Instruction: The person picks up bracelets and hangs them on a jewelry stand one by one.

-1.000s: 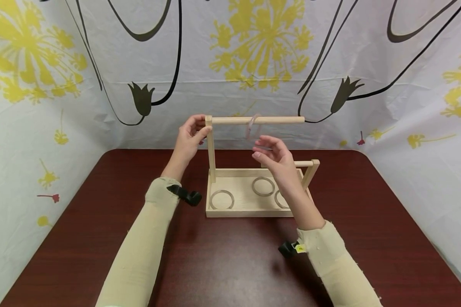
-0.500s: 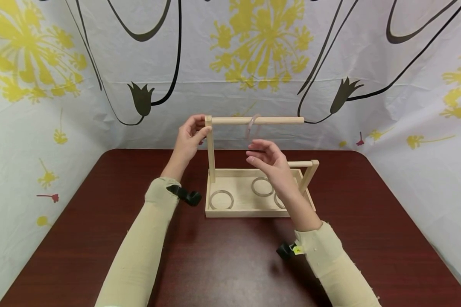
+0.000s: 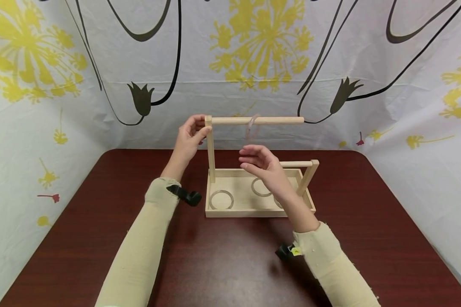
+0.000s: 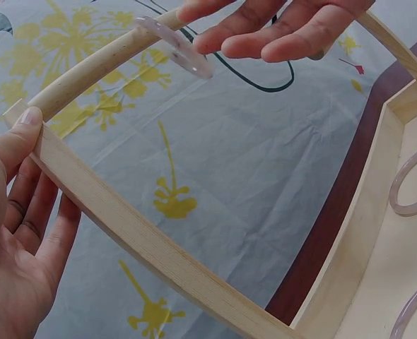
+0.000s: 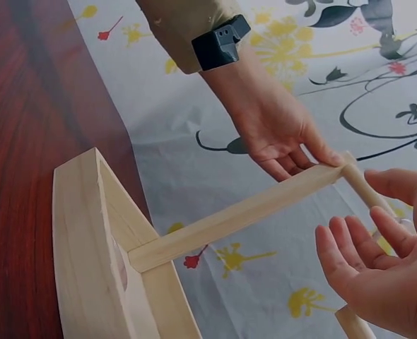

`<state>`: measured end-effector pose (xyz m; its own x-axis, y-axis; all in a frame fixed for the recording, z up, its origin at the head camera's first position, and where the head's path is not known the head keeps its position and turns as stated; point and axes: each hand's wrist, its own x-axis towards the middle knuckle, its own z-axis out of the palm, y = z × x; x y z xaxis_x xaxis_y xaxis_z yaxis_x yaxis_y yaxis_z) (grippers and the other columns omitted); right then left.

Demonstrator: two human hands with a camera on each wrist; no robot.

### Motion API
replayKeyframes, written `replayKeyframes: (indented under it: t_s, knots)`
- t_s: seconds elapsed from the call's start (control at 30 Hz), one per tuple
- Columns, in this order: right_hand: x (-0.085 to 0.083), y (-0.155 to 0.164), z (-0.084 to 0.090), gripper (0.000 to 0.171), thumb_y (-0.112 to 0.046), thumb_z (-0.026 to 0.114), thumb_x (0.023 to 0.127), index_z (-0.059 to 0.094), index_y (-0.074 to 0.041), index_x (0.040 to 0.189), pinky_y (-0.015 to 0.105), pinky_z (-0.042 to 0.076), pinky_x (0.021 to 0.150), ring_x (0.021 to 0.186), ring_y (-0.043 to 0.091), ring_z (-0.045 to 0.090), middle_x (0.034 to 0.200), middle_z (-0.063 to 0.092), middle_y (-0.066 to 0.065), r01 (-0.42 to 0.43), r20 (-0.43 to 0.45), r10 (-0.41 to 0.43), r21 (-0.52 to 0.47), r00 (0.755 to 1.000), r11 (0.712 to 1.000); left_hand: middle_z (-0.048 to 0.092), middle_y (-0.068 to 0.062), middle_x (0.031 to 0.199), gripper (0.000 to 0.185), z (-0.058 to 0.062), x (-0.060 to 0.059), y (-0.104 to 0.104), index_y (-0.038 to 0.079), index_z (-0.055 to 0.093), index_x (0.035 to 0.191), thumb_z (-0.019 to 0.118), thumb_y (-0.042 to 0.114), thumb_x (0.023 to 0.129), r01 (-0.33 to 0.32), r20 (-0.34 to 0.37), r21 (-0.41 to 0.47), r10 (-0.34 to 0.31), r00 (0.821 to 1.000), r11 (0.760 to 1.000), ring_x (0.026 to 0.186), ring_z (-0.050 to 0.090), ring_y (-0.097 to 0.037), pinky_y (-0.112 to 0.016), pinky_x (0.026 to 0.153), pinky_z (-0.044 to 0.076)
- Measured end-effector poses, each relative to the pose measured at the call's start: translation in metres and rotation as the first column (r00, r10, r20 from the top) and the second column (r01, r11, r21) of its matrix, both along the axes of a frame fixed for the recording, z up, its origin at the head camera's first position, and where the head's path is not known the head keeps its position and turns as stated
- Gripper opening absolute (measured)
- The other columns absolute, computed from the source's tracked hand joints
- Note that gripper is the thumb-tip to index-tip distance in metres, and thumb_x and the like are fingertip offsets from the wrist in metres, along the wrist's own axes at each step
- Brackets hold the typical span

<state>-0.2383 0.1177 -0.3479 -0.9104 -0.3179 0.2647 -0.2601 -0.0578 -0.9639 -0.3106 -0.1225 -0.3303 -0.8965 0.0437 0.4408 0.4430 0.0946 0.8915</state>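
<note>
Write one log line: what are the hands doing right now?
left hand: pinches wooden stand's top corner | right hand: open, empty | clear plastic ring: hangs on dowel

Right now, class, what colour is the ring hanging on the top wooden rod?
Clear, faintly pink: the translucent plastic ring shows best in the left wrist view.

The person wore long, close-fitting, pale cream-yellow knit sleeves [image 3: 138,251] on both arms, reaching to the wrists and faintly pilled. A small black plastic camera unit [image 3: 185,195] sat strapped at the left wrist. A similar black unit [image 3: 285,250] at the right wrist carried a small yellow tag [image 3: 296,251].
</note>
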Motion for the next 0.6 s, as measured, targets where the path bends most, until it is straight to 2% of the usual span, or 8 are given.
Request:
replayKeyframes:
  t_s: [0.13,0.27,0.47,0.6]
  knots:
    - [0.000,-0.001,-0.002,0.042,-0.004,0.067,0.094,0.052,-0.004,0.134,0.026,0.053,0.097,0.116,0.013,0.063,0.128,0.061,0.002,-0.025,-0.003,0.025,0.044,1.000,0.999,0.059,0.016,0.097,0.032,0.000,0.000,0.000,-0.003,0.055,0.128,0.061,0.006,0.098,0.003,-0.001,0.008,-0.003,1.000,1.000,0.080,0.057,-0.005,-0.025,0.064,0.043]
    - [0.001,-0.001,-0.003,0.043,-0.002,0.065,0.094,0.051,-0.002,0.135,0.027,0.054,0.097,0.114,0.013,0.064,0.128,0.061,0.004,-0.052,-0.002,0.052,0.056,0.999,0.997,0.059,0.015,0.098,0.033,0.000,0.001,0.000,-0.003,0.055,0.129,0.062,0.008,0.098,0.005,-0.004,0.007,-0.005,1.000,1.000,0.081,0.056,-0.005,-0.021,0.063,0.042]
    - [0.000,-0.004,-0.007,0.042,0.001,0.062,0.095,0.051,0.001,0.135,0.027,0.054,0.096,0.113,0.011,0.065,0.129,0.060,0.009,-0.081,0.001,0.081,0.062,0.997,0.995,0.060,0.013,0.099,0.033,0.000,0.001,0.000,-0.002,0.055,0.129,0.061,0.008,0.099,0.001,-0.009,-0.003,-0.001,1.000,1.000,0.080,0.056,-0.004,-0.021,0.063,0.042]
    - [-0.002,-0.008,-0.012,0.041,0.002,0.063,0.094,0.052,0.003,0.133,0.027,0.054,0.096,0.115,0.015,0.064,0.131,0.059,0.014,-0.099,0.002,0.099,0.075,0.995,0.992,0.060,0.009,0.102,0.034,0.000,0.002,-0.001,-0.001,0.055,0.130,0.062,0.009,0.099,-0.001,-0.008,-0.015,0.001,1.000,1.000,0.081,0.056,-0.005,-0.021,0.063,0.042]
